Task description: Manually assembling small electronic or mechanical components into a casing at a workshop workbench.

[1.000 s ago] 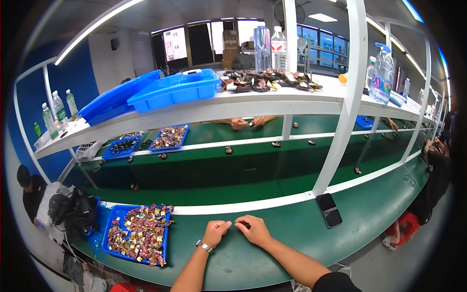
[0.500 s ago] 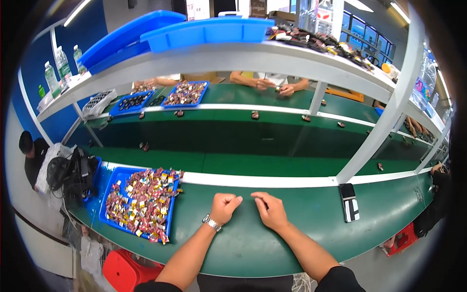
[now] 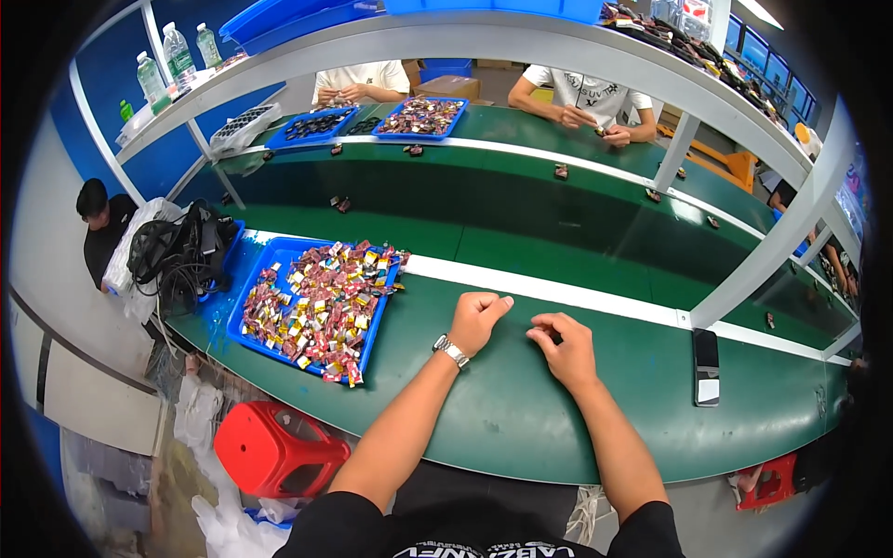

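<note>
My left hand [image 3: 477, 323] is closed in a loose fist above the green work surface [image 3: 456, 409], its thumb pointing right. No object shows in it, and a metal watch [image 3: 451, 351] circles that wrist. To its right, my right hand [image 3: 566, 350] has loosely curled fingers, with a gap between thumb and index finger and nothing visible there. The two hands are apart. Left of them stands a blue tray [image 3: 244, 337] heaped with small wrapped parts [image 3: 321, 302] in dark red, yellow and white.
A phone [image 3: 706, 367] lies at the right. Behind a white rail [image 3: 558, 291], a green belt carries scattered small parts [image 3: 341, 204]. Co-workers [image 3: 595, 112] sit across, near another filled tray [image 3: 420, 118]. A shelf [image 3: 446, 37] spans overhead; a red stool [image 3: 270, 451] stands below left.
The view has shifted, so the tray, the phone and my hands sit higher and farther right in the picture. The gap between my right thumb and index finger looks wider.
</note>
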Demonstrator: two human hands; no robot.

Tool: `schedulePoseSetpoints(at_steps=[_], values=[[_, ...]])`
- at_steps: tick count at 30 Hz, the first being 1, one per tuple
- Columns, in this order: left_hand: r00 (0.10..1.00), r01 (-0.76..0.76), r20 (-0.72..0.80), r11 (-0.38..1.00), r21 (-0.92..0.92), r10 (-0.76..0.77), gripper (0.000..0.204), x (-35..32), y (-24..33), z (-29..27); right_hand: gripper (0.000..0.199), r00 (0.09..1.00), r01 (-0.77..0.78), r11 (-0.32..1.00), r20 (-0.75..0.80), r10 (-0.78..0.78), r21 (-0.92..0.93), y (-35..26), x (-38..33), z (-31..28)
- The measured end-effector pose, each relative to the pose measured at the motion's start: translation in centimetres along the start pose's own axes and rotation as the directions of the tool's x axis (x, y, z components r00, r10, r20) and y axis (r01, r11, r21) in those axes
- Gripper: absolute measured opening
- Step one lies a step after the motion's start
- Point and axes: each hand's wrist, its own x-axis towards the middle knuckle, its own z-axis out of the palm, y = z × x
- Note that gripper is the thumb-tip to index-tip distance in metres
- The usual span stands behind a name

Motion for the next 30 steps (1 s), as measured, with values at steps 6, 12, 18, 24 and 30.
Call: schedulePoseSetpoints(at_steps=[6,12,18,24,30], values=[[0.998,0.009,-0.061,0.931,0.365,0.014,0.05,-0.5,5.6,-0.5,0.013,1.0,0.016,0.999,0.008,-0.016,-0.029,0.5,0.6,-0.9],[0.964,-0.042,-0.156,0.704,0.708,0.214,0.046,7.6,13.8,-9.5,0.013,0.996,0.029,1.0,0.082,-0.029,0.005,0.9,0.9,-1.0],[0.965,0.232,-0.25,0.196,0.953,0.075,0.028,15.8,7.7,-25.4,0.011,0.998,0.023,0.999,0.055,-0.025,0.033,1.0,1.0,0.0],[0.918,0.397,-0.396,0.041,0.917,-0.024,0.043,18.9,0.2,-32.1,0.011,0.999,0.007,0.999,0.054,-0.01,0.052,1.7,0.8,-0.3],[0.946,0.24,-0.243,-0.042,0.97,-0.213,0.043,21.8,-2.7,-31.7,0.009,0.997,-0.078,0.994,0.034,0.075,0.081,1.7,1.0,-0.5]])
